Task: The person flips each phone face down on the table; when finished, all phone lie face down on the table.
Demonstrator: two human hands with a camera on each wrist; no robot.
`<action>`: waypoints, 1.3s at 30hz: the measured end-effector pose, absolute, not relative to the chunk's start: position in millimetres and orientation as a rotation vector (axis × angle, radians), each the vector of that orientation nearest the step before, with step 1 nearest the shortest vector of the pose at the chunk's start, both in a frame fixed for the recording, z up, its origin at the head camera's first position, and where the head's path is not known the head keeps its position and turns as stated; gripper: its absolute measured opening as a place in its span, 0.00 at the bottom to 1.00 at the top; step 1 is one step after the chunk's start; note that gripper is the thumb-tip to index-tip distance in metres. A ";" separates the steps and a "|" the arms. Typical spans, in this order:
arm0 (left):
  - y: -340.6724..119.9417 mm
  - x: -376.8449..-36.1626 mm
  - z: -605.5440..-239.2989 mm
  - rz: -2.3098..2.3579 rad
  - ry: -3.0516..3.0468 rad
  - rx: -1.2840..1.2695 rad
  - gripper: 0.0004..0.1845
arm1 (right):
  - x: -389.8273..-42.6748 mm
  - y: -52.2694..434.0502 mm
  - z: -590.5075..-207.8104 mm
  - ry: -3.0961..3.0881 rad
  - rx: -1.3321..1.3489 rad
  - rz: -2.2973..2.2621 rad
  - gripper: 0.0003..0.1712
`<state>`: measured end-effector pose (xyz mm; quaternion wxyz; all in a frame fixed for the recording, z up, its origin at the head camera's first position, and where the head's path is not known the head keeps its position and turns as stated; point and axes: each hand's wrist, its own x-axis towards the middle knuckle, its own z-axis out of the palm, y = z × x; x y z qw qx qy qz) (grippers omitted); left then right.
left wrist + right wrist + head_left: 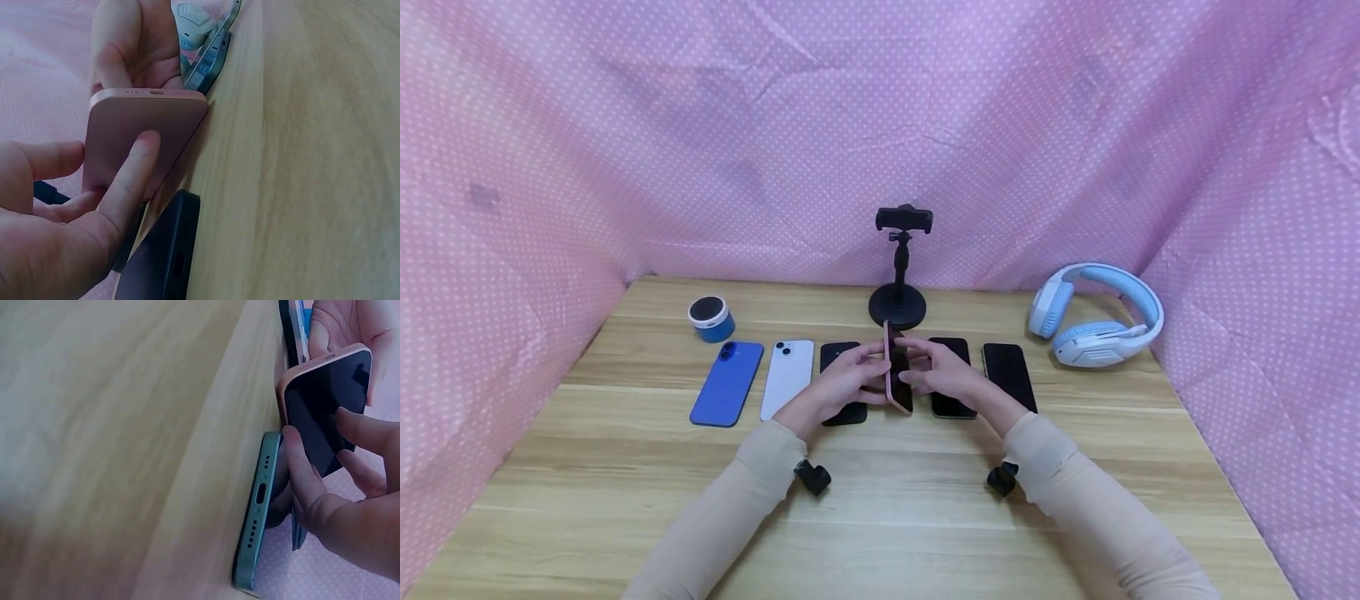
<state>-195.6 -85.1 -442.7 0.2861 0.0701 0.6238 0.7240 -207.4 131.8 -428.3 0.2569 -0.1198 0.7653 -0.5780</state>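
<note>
Pink-backed phone stands on its long edge between your hands, its long axis running near to far over the table. Your left hand presses curled fingers on its back; your right hand pinches the screen side, equally near.

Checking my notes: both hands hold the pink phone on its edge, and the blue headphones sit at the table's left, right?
Not quite. The blue over-ear headphones sit at the table's right, as the head view shows. Both hands do hold the pink slim phone on edge.
</note>
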 end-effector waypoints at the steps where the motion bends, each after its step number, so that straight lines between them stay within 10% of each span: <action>1: -86.0 -195.8 -442.6 1.933 1.676 0.180 0.27 | -207.7 131.9 -429.2 2.092 -0.336 -1.555 0.37; 39: -84.7 -195.8 -443.3 1.740 2.082 0.043 0.26 | -211.7 130.1 -424.3 2.450 -0.532 -1.060 0.34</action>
